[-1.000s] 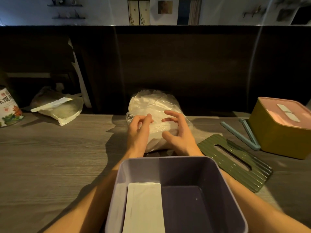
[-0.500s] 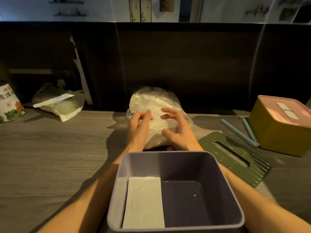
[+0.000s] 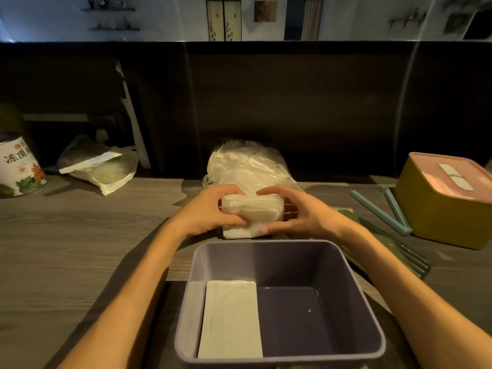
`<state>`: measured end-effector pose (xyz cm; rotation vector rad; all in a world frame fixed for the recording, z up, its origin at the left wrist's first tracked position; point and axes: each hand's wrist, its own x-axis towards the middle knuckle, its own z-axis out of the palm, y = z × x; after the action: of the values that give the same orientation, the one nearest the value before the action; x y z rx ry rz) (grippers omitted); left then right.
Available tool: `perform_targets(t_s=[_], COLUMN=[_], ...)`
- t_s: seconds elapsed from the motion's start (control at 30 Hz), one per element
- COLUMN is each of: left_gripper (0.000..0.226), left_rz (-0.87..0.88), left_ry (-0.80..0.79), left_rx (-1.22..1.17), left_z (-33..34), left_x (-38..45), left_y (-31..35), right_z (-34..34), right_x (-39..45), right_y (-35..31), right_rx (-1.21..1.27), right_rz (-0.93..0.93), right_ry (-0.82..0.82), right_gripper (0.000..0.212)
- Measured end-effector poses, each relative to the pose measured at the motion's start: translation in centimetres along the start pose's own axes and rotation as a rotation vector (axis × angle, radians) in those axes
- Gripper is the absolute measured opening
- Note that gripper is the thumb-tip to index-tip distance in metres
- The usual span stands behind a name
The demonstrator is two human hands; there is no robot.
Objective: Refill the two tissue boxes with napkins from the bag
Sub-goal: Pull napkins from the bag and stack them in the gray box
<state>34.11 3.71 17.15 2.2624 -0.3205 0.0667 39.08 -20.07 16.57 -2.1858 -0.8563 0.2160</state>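
Observation:
A clear plastic bag of napkins (image 3: pixel 247 163) lies at the back of the wooden table. In front of it I hold a thick stack of white napkins (image 3: pixel 251 217) between both hands: my left hand (image 3: pixel 205 211) grips its left end, my right hand (image 3: pixel 300 214) grips its right end. Below them stands an open purple tissue box (image 3: pixel 356 296) with a flat pile of napkins (image 3: pixel 230 319) in its left half; the right half is bare. A yellow tissue box with a pink lid (image 3: pixel 439 209) stands shut at the right, a napkin showing in its slot.
A ribbed green lid (image 3: pixel 394 251) lies right of the purple box, partly under my right forearm. A light blue clip (image 3: pixel 383 211) rests beside the yellow box. A printed tin (image 3: pixel 18 169) and another plastic bag (image 3: pixel 103 171) sit at the left. A dark panel rises behind the table.
Both hands have closed round a stack of napkins and drawn it out of the bag toward me; earlier their fingers were spread on the bag.

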Motion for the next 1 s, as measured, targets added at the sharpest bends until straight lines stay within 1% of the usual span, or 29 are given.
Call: perform_targets(t_s=[0.07, 0.1, 0.13, 0.2, 0.27, 0.3, 0.33, 0.4, 0.43, 0.5, 0.57, 0.6, 0.7, 0.77, 0.83, 0.87, 0.9, 0.97, 1.0], left_gripper=[0.037, 0.037, 0.038, 0.039, 0.043, 0.046, 0.048, 0.049, 0.048, 0.042, 0.038, 0.038, 0.034, 0.031, 0.034, 0.037, 0.040, 0.044, 0.043], left_rz=[0.048, 0.056, 0.061, 0.075, 0.097, 0.103, 0.105, 0.094, 0.078, 0.062, 0.068, 0.068, 0.061, 0.085, 0.115, 0.117, 0.106, 0.061, 0.041], left_ry=[0.053, 0.079, 0.104, 0.159, 0.223, 0.237, 0.227, 0.150, 0.119, 0.108, 0.120, 0.118, 0.098, 0.162, 0.235, 0.234, 0.200, 0.094, 0.066], left_rx=[-0.009, -0.008, -0.006, -0.012, -0.026, -0.033, -0.041, -0.042, -0.024, 0.006, 0.005, 0.003, 0.015, -0.003, -0.062, -0.079, -0.074, 0.000, 0.039], left_z=[0.0, 0.0, 0.0, -0.2, -0.3, -0.2, -0.2, -0.1, 0.0, 0.0, -0.1, -0.2, -0.3, -0.4, -0.7, -0.8, -0.8, -0.5, -0.4], left_x=[0.1, 0.2, 0.2, 0.2, 0.1, 0.1, 0.1, 0.2, 0.3, 0.4, 0.4, 0.4, 0.3, 0.2, 0.1, 0.1, 0.1, 0.0, 0.0], left_y=[-0.1, -0.1, -0.2, -0.1, 0.1, 0.1, 0.0, -0.3, -0.4, -0.5, -0.5, -0.5, -0.5, -0.3, 0.1, 0.2, 0.0, -0.4, -0.6], right_z=[-0.1, 0.0, 0.1, 0.2, 0.0, 0.0, 0.0, 0.1, 0.3, 0.4, 0.3, 0.3, 0.4, 0.3, 0.1, 0.1, 0.1, 0.3, 0.5], right_x=[0.0, 0.0, 0.0, 0.2, 0.3, 0.2, 0.2, 0.4, 0.4, 0.5, 0.6, 0.6, 0.6, 0.5, 0.4, 0.5, 0.5, 0.6, 0.7], right_y=[0.0, 0.1, 0.2, 0.4, 0.3, 0.4, 0.6, 1.0, 1.2, 1.4, 1.2, 1.0, 0.8, 0.5, 0.1, 0.2, 0.3, 1.0, 1.4], right_rx=[0.019, 0.002, -0.031, -0.081, -0.050, -0.030, -0.025, -0.068, -0.091, -0.093, -0.048, -0.051, -0.120, -0.071, 0.001, 0.013, 0.013, -0.032, -0.063], right_rz=[0.000, -0.019, -0.050, -0.124, -0.172, -0.174, -0.161, -0.091, -0.050, -0.017, -0.018, -0.029, -0.073, -0.116, -0.162, -0.162, -0.141, -0.052, -0.016], right_ry=[-0.031, -0.012, 0.029, 0.136, 0.230, 0.252, 0.248, 0.161, 0.111, 0.077, 0.097, 0.114, 0.168, 0.246, 0.305, 0.304, 0.270, 0.153, 0.114], right_gripper=[0.085, 0.085, 0.081, 0.061, 0.044, 0.042, 0.043, 0.053, 0.059, 0.065, 0.062, 0.057, 0.033, 0.026, 0.029, 0.032, 0.036, 0.046, 0.047])
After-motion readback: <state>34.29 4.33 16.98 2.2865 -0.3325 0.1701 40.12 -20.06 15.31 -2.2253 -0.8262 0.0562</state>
